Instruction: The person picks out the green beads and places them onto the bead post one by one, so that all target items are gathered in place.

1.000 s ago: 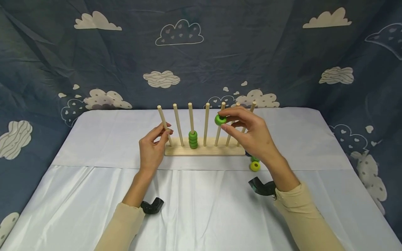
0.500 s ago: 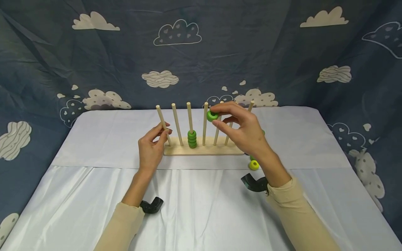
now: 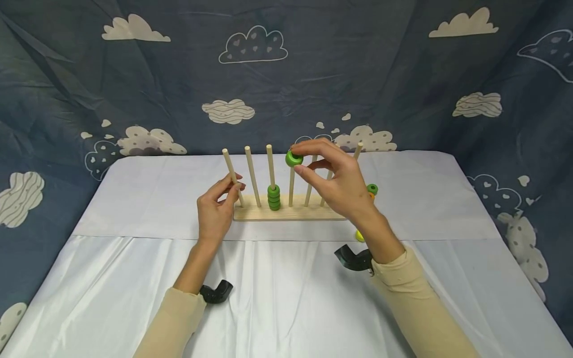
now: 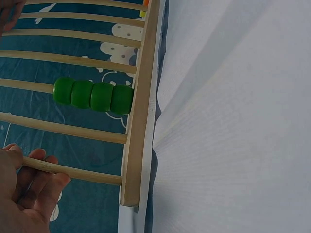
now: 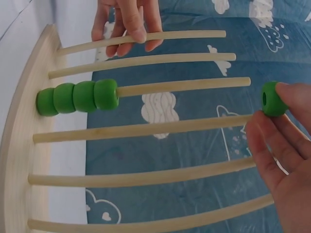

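Observation:
My left hand (image 3: 215, 211) pinches the leftmost wooden peg (image 3: 228, 159) of a pegged rack between thumb and fingers. Several green beads (image 3: 274, 198) are stacked at the foot of the third peg, down on the pale wooden base (image 3: 291, 214). Between thumb and fingertips, my right hand (image 3: 342, 184) holds one more green bead (image 3: 294, 159) up at peg-top height. In the head view that bead covers the top of the fourth peg (image 3: 291, 186). The right wrist view puts the bead (image 5: 273, 99), its hole showing, just beyond the tip of the third peg (image 5: 194, 86).
Right of the rack, partly behind my right forearm, lie loose beads: a green one (image 3: 372, 189), an orange one (image 3: 371, 197) and a yellow one (image 3: 360, 235). A white cloth (image 3: 268, 288) covers the table. Behind it hangs a dark blue cloud-patterned curtain (image 3: 340, 64).
My right hand has carried the green bead leftward and slightly up, from near the fifth peg to the fourth peg's top. The left hand stays on its peg.

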A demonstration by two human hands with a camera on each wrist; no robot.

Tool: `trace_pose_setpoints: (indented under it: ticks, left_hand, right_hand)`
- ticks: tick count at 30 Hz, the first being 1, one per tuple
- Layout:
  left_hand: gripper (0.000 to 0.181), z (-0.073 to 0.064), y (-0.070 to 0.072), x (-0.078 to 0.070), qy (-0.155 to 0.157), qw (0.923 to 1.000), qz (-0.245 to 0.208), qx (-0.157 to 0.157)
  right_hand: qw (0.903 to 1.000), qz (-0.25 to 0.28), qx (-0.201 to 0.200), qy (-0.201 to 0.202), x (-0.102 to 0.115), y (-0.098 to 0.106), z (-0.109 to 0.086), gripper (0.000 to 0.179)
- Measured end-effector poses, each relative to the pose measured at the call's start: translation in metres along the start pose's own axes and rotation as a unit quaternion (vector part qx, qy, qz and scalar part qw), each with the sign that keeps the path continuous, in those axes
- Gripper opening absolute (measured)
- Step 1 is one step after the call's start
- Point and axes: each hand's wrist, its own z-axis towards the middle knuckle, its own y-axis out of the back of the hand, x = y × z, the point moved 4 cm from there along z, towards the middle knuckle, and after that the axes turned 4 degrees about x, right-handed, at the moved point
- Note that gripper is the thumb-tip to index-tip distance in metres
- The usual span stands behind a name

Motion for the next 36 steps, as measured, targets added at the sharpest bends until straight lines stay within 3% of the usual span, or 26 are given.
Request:
trace_pose_setpoints:
  ticks: [14,36]
  left_hand:
    - [0.021,0.000,0.000,-0.001,0.002,1.0000,-0.002,0.000]
    - [0.022,0.000,0.000,0.000,0.004,1.0000,-0.004,-0.003]
  right_hand:
    - [0.9996,0.001,-0.012,0.027,0.006,-0.009,0.010,0.029]
    - [0.9998,-0.013,-0.017,0.000,0.002,-0.022,0.024,0.029]
